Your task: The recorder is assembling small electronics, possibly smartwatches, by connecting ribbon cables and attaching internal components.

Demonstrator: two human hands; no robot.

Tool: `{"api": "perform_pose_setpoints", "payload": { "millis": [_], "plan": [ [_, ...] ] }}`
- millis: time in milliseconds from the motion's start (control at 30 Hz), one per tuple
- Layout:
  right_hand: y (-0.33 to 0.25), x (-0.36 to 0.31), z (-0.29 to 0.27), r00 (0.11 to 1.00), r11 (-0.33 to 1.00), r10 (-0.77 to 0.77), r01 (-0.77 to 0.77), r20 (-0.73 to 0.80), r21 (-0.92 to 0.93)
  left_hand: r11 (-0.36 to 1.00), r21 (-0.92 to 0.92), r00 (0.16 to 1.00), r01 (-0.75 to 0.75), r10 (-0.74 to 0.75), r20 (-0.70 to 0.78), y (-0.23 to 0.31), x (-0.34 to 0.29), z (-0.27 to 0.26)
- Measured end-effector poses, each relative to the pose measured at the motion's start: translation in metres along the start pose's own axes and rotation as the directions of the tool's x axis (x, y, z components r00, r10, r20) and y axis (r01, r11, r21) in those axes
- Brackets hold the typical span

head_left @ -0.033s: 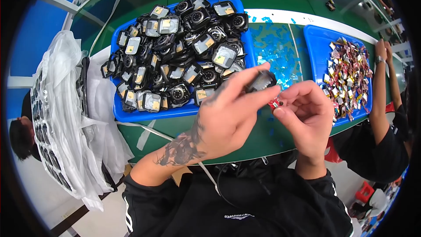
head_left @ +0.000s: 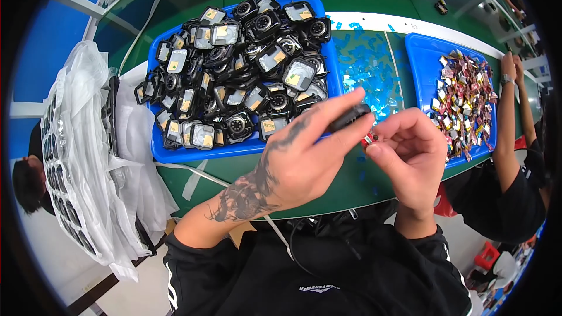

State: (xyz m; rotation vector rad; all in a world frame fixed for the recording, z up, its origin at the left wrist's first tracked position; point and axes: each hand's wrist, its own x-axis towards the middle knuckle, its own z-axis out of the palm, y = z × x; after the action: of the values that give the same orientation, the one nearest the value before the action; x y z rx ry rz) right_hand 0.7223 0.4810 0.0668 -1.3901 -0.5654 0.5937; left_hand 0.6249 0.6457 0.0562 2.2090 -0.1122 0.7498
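Note:
My left hand (head_left: 307,155) is closed round a dark smartwatch case (head_left: 350,118), holding it between the fingers above the table. Close against its fingertips, my right hand (head_left: 413,161) pinches a small red part with a metallic glint (head_left: 369,138); fingers cover most of it. Whether that part is still joined to the case I cannot tell. To the left, a heaped pile of opened watch cases (head_left: 239,124) fills a blue tray (head_left: 205,155). Small red, gold and silver parts (head_left: 465,99) lie heaped in a second blue tray (head_left: 417,58) on the right.
Shiny blue film scraps (head_left: 369,61) cover the green table (head_left: 246,178) between the trays. White wrapped sheets of watch-like pieces (head_left: 76,158) stand at the left. A co-worker's arm (head_left: 506,123) reaches in at the far right. A thin cable (head_left: 295,251) hangs before my body.
My left hand has turned slightly, so the watch case now shows its dark edge instead of its inner face. The right hand keeps its pinch in nearly the same place.

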Motion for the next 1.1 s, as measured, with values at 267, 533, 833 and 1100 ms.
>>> {"api": "perform_pose_setpoints", "payload": {
  "millis": [267,533,833,1100],
  "plan": [
    [-0.002,0.006,-0.009,0.988,0.991,0.096,-0.106,0.117,0.077,0.984,0.103,0.989,-0.147,0.145,0.019,-0.009,-0.002,-0.002],
    [0.004,0.013,-0.016,0.959,0.985,0.112,-0.142,0.259,0.099,0.990,0.103,0.992,-0.095,0.085,0.096,-0.005,-0.004,-0.003],
    [-0.001,-0.003,-0.001,0.997,0.999,-0.012,0.010,0.078,0.037,0.598,-0.422,0.730,0.681,-0.515,0.449,0.005,-0.001,-0.012],
    [0.017,-0.001,0.002,0.995,0.989,-0.096,0.096,0.004,-0.117,0.584,-0.598,0.834,0.548,-0.439,0.336,0.002,-0.005,-0.001]
  ]
}}
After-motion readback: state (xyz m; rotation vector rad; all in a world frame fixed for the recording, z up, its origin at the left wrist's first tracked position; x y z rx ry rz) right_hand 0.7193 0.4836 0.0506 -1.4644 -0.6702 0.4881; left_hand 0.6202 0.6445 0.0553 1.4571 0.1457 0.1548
